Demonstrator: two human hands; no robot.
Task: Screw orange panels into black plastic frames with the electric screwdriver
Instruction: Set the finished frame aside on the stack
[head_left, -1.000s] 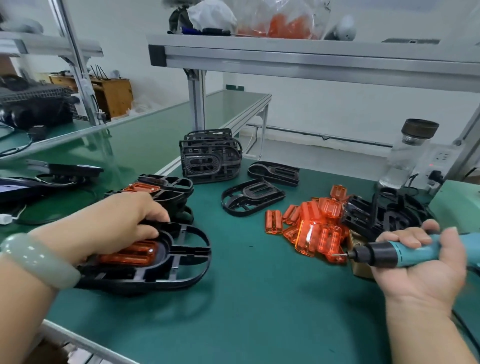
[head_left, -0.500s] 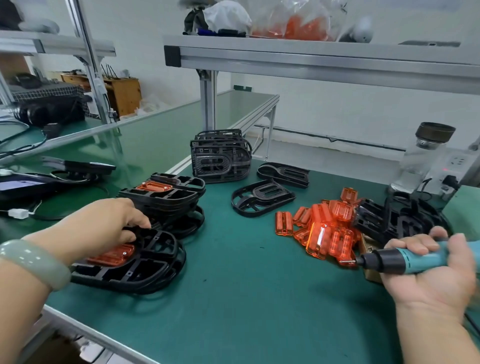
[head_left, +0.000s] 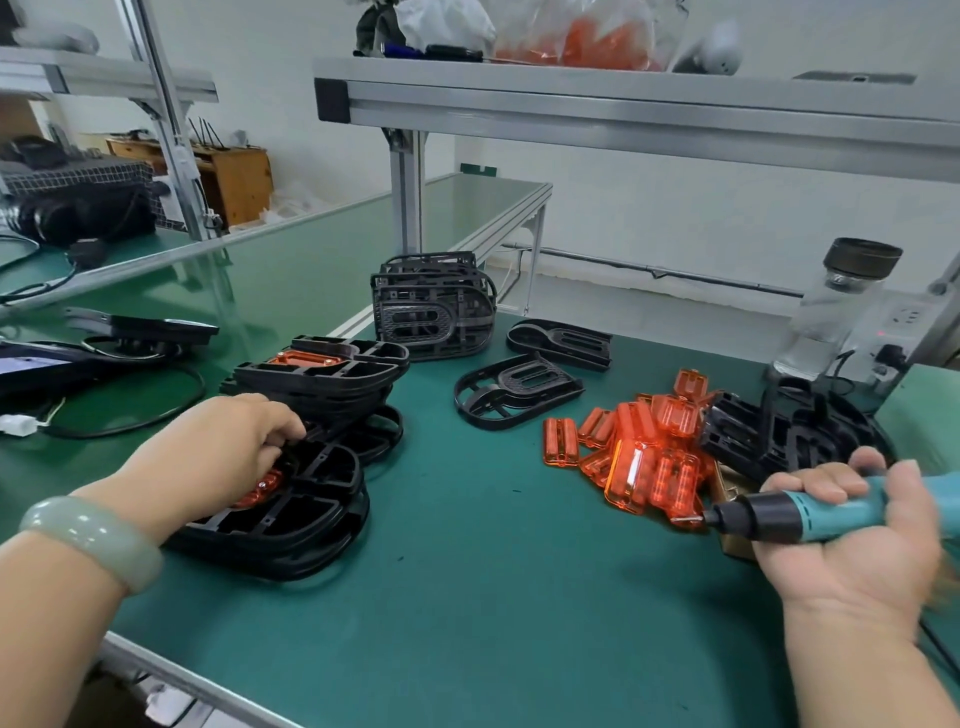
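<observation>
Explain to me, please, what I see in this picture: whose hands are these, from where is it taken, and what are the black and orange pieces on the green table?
There is no machine here: a person works with two bare hands. The one camera sits on the person's head and looks forward and down. The left hand holds a black frame with an orange panel in it. The right hand grips an electric screwdriver, its tip pointing left. On the green table between the hands lies a pile of loose panels. A stack of frames stands behind the left hand, and empty frames lie farther back. A clear bottle stands at the right.
</observation>
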